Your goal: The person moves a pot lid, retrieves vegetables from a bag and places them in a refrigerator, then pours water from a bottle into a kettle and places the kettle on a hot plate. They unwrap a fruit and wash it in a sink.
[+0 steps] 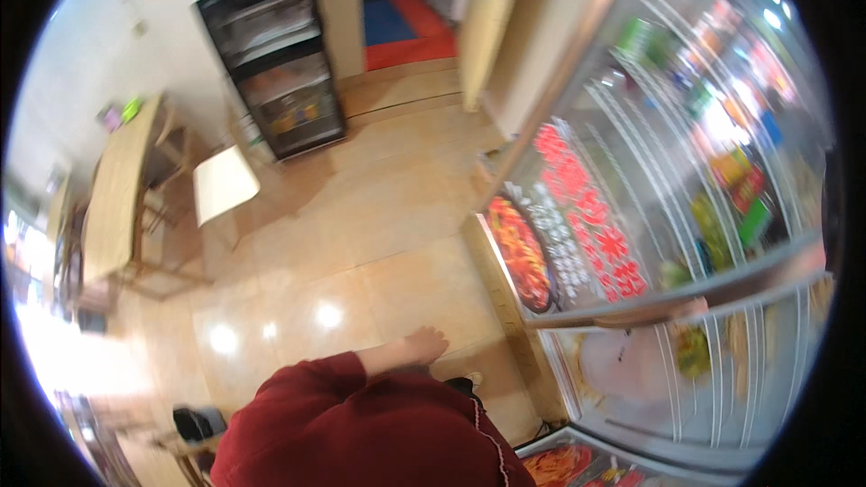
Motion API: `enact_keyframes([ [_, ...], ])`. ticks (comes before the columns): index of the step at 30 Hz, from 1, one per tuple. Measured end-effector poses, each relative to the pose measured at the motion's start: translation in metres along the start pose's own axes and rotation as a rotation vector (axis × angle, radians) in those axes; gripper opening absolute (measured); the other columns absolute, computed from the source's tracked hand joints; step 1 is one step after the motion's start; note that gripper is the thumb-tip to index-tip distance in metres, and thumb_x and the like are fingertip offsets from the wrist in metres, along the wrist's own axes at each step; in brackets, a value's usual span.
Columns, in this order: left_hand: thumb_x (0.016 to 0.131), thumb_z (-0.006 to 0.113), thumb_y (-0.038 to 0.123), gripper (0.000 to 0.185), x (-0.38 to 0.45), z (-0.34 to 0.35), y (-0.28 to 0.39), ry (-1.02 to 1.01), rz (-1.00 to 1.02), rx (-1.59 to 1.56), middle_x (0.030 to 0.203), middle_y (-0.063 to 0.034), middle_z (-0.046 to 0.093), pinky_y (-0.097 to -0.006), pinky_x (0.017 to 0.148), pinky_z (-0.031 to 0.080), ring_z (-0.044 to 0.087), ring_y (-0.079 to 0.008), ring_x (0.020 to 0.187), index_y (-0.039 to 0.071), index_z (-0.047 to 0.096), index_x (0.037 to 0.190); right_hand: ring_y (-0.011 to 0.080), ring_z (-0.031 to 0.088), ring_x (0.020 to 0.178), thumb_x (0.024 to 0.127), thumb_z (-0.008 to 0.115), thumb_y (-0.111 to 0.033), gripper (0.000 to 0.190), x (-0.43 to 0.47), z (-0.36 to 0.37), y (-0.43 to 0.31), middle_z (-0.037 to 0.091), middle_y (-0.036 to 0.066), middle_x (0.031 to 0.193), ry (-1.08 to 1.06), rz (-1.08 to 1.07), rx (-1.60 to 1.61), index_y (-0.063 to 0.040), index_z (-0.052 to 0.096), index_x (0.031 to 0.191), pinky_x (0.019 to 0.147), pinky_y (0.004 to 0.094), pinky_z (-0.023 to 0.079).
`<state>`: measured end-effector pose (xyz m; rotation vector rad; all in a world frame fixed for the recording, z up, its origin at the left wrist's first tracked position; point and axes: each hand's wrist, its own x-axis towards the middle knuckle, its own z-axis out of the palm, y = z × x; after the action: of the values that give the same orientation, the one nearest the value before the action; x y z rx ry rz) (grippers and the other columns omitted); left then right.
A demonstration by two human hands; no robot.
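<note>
Above the dark red top at the bottom of the head view, my left hand hangs over the tiled floor. Nothing shows in it, and its blurred fingers look loosely spread. My right hand is out of view. Before me on the right stands a glass-doored display fridge, its wire shelves behind glass. Pictures of food and red lettering cover part of the door. Packets in yellow, red and green can be seen through the glass.
A white chair and a wooden table stand at left. Behind the chair is a black two-door cabinet. A step leads to a doorway with a red and blue mat, beside an ajar door. Another chair is lower left.
</note>
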<state>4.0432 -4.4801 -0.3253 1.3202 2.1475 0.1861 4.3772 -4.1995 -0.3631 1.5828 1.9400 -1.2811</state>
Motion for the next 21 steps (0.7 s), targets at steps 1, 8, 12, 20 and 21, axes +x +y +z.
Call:
enact_keyframes([
  [1,0.084,0.066,0.014,0.025,-0.004,0.006,-0.001,-0.007,-0.025,-0.008,0.115,-0.0178,0.067,-0.0457,0.088,0.053,0.064,-0.0357,0.107,0.005,0.069,0.107,0.0396,0.053,0.101,0.089,0.057,-0.009,0.027,0.003,-0.002,-0.002,0.057,0.023,0.106,-0.012,0.011,-0.024,0.002,0.056,0.114,0.089,0.0482,0.043],
  [8,0.083,0.073,0.026,0.030,-0.006,0.044,-0.007,-0.060,-0.082,-0.009,0.114,-0.0151,0.066,-0.0475,0.088,0.051,0.062,-0.0350,0.109,0.006,0.070,0.105,0.0376,0.054,0.098,0.090,0.057,-0.010,0.024,0.034,-0.005,-0.038,0.058,0.021,0.103,-0.090,-0.010,-0.164,0.001,0.056,0.111,0.085,0.0467,0.044],
  [12,0.087,0.068,0.026,0.028,-0.016,0.030,0.002,-0.060,-0.076,0.028,0.112,-0.0138,0.067,-0.0461,0.086,0.051,0.062,-0.0338,0.110,0.007,0.071,0.107,0.0365,0.055,0.096,0.090,0.057,-0.010,0.022,0.051,0.002,-0.064,0.058,0.020,0.101,-0.133,-0.060,-0.215,0.001,0.057,0.110,0.084,0.0459,0.044],
  [20,0.090,0.064,0.018,0.028,-0.046,0.035,-0.001,0.050,-0.205,-0.098,0.123,-0.0161,0.066,-0.0452,0.093,0.051,0.063,-0.0330,0.114,0.006,0.070,0.114,0.0341,0.056,0.092,0.091,0.057,-0.011,0.019,0.062,0.036,-0.129,0.059,0.018,0.097,-0.217,-0.191,-0.296,-0.001,0.057,0.107,0.080,0.0442,0.045],
  [21,0.091,0.062,0.018,0.027,-0.052,0.036,-0.007,0.068,-0.211,-0.108,0.122,-0.0162,0.067,-0.0452,0.093,0.051,0.064,-0.0330,0.113,0.006,0.070,0.114,0.0338,0.056,0.092,0.091,0.057,-0.011,0.019,0.061,0.039,-0.136,0.059,0.018,0.097,-0.222,-0.201,-0.296,-0.001,0.057,0.107,0.080,0.0440,0.045],
])
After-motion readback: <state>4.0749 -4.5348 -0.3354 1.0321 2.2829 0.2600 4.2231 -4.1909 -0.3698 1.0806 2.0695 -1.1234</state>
